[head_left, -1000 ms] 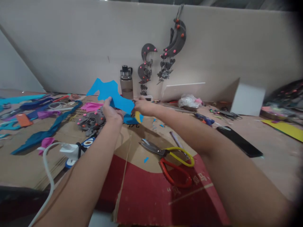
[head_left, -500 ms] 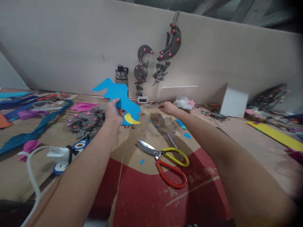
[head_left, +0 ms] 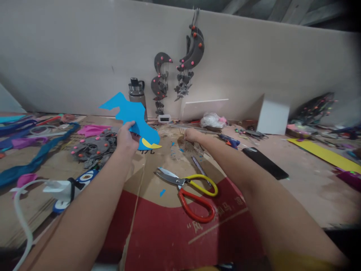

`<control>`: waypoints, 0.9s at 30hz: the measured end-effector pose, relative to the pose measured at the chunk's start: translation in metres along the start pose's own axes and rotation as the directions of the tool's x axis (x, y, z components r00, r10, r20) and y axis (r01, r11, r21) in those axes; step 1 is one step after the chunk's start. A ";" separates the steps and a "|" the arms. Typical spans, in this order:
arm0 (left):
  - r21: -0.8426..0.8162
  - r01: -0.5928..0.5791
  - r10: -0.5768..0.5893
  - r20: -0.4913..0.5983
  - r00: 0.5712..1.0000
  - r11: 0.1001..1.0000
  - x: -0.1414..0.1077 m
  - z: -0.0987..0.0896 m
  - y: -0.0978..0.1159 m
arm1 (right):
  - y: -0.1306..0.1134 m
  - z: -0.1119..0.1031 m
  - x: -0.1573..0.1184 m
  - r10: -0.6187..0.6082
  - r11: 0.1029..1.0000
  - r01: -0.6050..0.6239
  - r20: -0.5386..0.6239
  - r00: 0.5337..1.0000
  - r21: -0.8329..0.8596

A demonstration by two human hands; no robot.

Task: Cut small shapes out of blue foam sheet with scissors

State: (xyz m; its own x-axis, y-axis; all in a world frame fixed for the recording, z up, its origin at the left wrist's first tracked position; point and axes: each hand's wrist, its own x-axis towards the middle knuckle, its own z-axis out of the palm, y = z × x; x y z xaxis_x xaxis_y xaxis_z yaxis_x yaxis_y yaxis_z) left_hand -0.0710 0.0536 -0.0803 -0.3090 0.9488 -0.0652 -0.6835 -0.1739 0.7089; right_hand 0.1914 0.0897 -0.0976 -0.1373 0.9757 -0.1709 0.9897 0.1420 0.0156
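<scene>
A bright blue cut-out sheet (head_left: 138, 116) with a jagged outline is pinched in my left hand (head_left: 126, 137), thumb across its front, raised above the cardboard. Along its lower edge shows a yellow crescent-shaped piece (head_left: 149, 144). My right hand (head_left: 193, 134) reaches forward with fingers curled closed at a pile of thin brown sticks (head_left: 194, 146); what sits between the fingertips is hidden. Nearer to me lie scissors (head_left: 183, 181) with one yellow and one red handle, blades parted. A purple pen-like tool (head_left: 199, 166) rests partly beneath the yellow handle.
Grey felt pieces with pink dots (head_left: 94, 146) lie left, near a power strip (head_left: 86, 178) with a white plug. A bottle (head_left: 137, 96) stands behind the cut-out. A black phone (head_left: 265, 162) and glue gun (head_left: 229, 141) lie right of my arm. Moon-shaped hangings (head_left: 194, 49) hang on the wall.
My right hand has come down to the stick pile, its fingers now curled. The view has shifted right, bringing the phone and glue gun into sight. My left hand keeps the blue cut-out.
</scene>
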 end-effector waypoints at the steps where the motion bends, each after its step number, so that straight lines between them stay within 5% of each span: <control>1: -0.007 0.019 -0.019 -0.014 1.000 1.000 -0.001 0.000 0.000 | -0.001 0.000 -0.001 0.004 1.000 -0.004 0.003 1.000 0.000; 8: -0.067 0.054 -0.058 -0.066 0.996 0.996 -0.005 0.004 0.000 | 0.001 -0.005 -0.016 -0.019 0.999 0.021 -0.054 0.998 0.035; 16: -0.079 0.065 -0.069 -0.058 0.996 0.995 -0.005 0.003 -0.004 | -0.016 -0.011 -0.064 -0.294 0.955 0.293 0.013 0.956 0.045; 27: -0.060 0.073 -0.079 -0.098 0.992 0.995 -0.007 0.003 -0.005 | -0.032 -0.005 -0.052 -0.176 0.983 0.178 0.063 0.982 -0.034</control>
State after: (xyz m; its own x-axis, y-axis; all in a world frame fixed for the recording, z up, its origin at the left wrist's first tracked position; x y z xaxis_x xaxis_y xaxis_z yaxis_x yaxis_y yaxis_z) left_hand -0.0638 0.0483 -0.0815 -0.3172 0.9292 -0.1895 -0.7428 -0.1192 0.6588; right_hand 0.1663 0.0350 -0.0841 -0.3063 0.9231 -0.2325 0.9476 0.3189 0.0180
